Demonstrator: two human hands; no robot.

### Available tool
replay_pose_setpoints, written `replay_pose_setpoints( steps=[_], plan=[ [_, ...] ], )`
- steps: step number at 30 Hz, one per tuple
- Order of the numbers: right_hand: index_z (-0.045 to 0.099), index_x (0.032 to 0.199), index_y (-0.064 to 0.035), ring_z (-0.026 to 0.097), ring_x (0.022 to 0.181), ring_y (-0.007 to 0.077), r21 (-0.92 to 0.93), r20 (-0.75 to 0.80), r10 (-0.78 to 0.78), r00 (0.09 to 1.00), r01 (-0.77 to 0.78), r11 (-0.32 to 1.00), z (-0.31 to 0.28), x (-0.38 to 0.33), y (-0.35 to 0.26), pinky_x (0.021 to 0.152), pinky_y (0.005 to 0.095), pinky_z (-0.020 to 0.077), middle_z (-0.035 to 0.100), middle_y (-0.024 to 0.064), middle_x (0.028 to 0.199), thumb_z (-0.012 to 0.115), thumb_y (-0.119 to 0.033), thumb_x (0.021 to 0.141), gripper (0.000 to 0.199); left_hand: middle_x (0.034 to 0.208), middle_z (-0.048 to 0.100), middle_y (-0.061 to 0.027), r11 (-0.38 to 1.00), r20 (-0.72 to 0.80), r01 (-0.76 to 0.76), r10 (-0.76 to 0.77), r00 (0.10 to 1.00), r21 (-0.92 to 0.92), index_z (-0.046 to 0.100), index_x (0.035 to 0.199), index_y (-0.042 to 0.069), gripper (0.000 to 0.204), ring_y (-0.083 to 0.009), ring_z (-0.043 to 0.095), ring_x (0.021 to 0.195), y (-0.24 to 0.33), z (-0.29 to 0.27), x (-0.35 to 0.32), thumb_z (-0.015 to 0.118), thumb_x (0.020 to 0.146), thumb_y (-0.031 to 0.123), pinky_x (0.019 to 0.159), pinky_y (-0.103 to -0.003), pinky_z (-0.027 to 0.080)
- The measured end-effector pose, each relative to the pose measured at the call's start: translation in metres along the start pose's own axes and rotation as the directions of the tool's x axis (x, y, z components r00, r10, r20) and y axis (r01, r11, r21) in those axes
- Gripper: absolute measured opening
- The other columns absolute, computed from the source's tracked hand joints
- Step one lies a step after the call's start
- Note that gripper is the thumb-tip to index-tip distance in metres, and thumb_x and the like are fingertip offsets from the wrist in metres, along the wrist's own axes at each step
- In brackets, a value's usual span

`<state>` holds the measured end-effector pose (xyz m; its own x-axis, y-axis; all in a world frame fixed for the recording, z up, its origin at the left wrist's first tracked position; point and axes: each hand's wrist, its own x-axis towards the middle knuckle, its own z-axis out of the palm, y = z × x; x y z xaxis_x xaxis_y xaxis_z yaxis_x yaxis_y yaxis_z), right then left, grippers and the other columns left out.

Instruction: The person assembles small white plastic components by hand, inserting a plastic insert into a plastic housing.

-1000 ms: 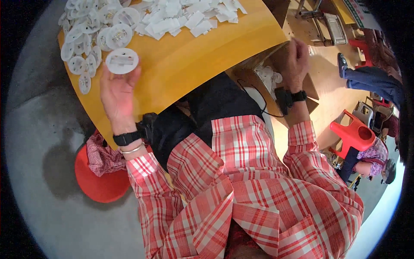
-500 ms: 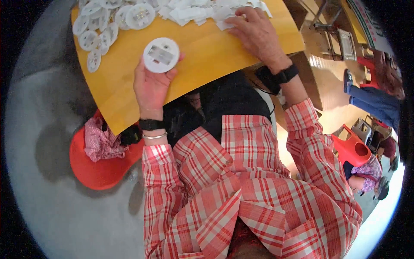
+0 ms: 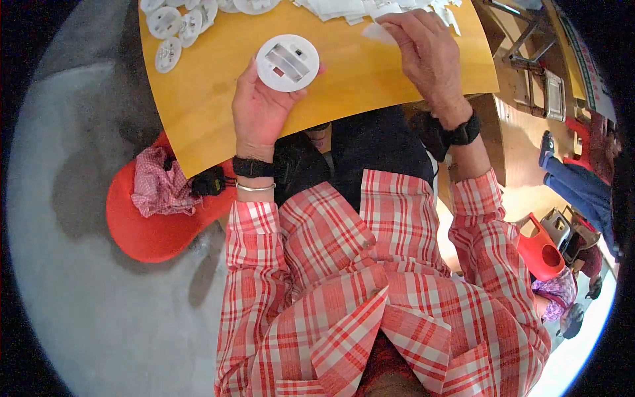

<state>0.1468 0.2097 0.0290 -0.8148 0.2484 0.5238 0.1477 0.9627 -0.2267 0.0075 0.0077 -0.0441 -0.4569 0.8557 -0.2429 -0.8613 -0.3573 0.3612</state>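
My left hand (image 3: 259,109) grips a round white plastic disc (image 3: 287,63) by its edge, over the yellow table (image 3: 198,112). A rectangular recess, a small dark slot and a reddish spot show on the disc's upward face. To the right, my right hand (image 3: 430,63) pinches a thin, translucent white piece (image 3: 378,33) between thumb and fingers. That hand is just nearer to me than a heap of similar flat white pieces (image 3: 337,8), and apart from the disc.
Several more white discs (image 3: 190,26) lie piled at the table's far left. Left of the table is a red stool (image 3: 142,238) bearing a pink checked cloth (image 3: 159,188). On the right are a red plastic stool (image 3: 539,255) and people (image 3: 585,192) in the background.
My right hand has drawn back from the heap with a white piece in its fingers. The disc stays in my left hand, its recess seen more clearly. The whole view has shifted.
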Motion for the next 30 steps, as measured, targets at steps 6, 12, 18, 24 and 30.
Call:
replay_pose_setpoints(
  steps=[6, 12, 18, 24, 30],
  plan=[
    [0.062, 0.099, -0.0034, 0.056, 0.072, 0.0139, 0.428, 0.19, 0.297, 0.936, -0.352, 0.832, 0.019, 0.0, -0.031, 0.063, 0.0263, 0.0442, 0.062, 0.0057, 0.083, 0.055, -0.016, 0.09, 0.017, 0.132, 0.041, -0.0266, 0.993, 0.147, 0.052, -0.036, 0.988, -0.108, 0.039, 0.13, 0.003, 0.05, -0.0449, 0.041, 0.12, 0.0, -0.01, 0.002, 0.039, 0.094, 0.038, 0.079, -0.041, 0.048],
    [0.059, 0.1, -0.0021, 0.051, 0.078, 0.0077, 0.63, 0.286, 0.19, 0.939, -0.333, 0.701, 0.03, -0.001, -0.032, 0.066, 0.0233, 0.0429, 0.057, -0.0006, 0.082, 0.053, -0.019, 0.092, 0.019, 0.113, 0.058, -0.0122, 0.987, -0.071, 0.03, -0.019, 0.997, 0.155, 0.046, 0.122, 0.003, 0.059, -0.0266, 0.06, 0.1, -0.004, 0.003, -0.004, 0.028, 0.095, 0.052, 0.071, -0.037, 0.053],
    [0.062, 0.089, -0.004, 0.056, 0.077, 0.0284, 0.657, 0.239, 0.06, 0.969, -0.207, 0.725, 0.046, 0.006, -0.039, 0.068, 0.0371, 0.0453, 0.057, 0.0115, 0.078, 0.058, -0.021, 0.084, 0.018, 0.108, 0.059, -0.0103, 0.898, 0.032, 0.024, -0.043, 0.999, 0.439, 0.047, 0.121, 0.002, 0.053, -0.0205, 0.062, 0.092, -0.006, -0.004, 0.0, 0.035, 0.095, 0.047, 0.067, -0.031, 0.056],
    [0.061, 0.088, -0.0015, 0.058, 0.075, 0.0288, 0.534, 0.262, 0.063, 0.963, -0.199, 0.822, 0.046, 0.005, -0.041, 0.065, 0.0363, 0.0459, 0.059, 0.0141, 0.08, 0.056, -0.026, 0.086, 0.025, 0.11, 0.058, -0.0098, 0.876, -0.107, 0.052, 0.0, 0.994, 0.48, 0.045, 0.124, 0.0, 0.052, -0.0186, 0.06, 0.094, -0.007, 0.007, -0.003, 0.04, 0.095, 0.043, 0.073, -0.033, 0.055],
    [0.06, 0.089, 0.0009, 0.058, 0.064, 0.0266, 0.592, 0.347, 0.394, 0.851, -0.524, 0.612, 0.049, -0.01, -0.047, 0.059, 0.0356, 0.0453, 0.059, 0.0156, 0.072, 0.054, -0.029, 0.088, 0.03, 0.118, 0.054, -0.009, 0.92, 0.061, -0.155, 0.142, 0.988, 0.36, 0.042, 0.128, 0.002, 0.05, -0.0154, 0.055, 0.1, -0.009, 0.008, -0.001, 0.054, 0.091, 0.033, 0.073, -0.026, 0.048]
  ],
)
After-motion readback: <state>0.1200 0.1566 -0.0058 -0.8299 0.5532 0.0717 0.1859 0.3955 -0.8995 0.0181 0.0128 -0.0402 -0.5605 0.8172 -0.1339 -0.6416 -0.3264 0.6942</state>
